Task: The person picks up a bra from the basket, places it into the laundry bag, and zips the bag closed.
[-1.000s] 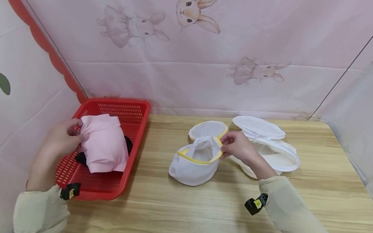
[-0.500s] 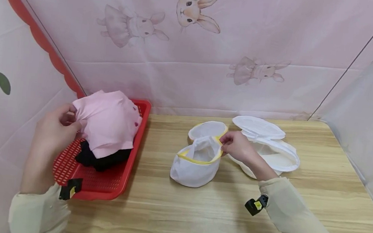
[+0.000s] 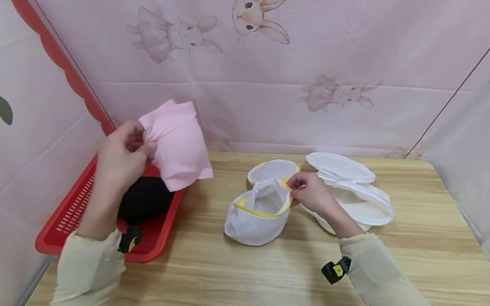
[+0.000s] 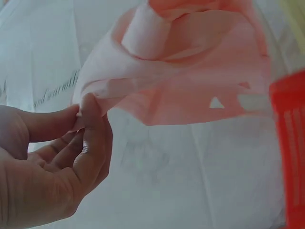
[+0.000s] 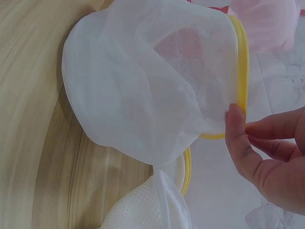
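Observation:
My left hand pinches the edge of a pink garment between thumb and fingers, above the red basket's right side. In the left wrist view the garment hangs loosely from the fingertips, with small cut-outs near its lower edge. Near the table's middle stands a white mesh laundry bag with a yellow zip, its lid folded back and its mouth open. Thumb and fingers of my right hand pinch the bag's yellow rim. The right wrist view shows that grip on the zip edge.
The red plastic basket at the left holds a black garment. Behind my right hand lies a second, white-rimmed mesh bag with its lid open. A pink rabbit-print sheet hangs along the table's back edge.
The left hand has lifted the pink garment out of the basket and carried it up and right, uncovering the black garment. The right hand keeps its hold on the bag's rim.

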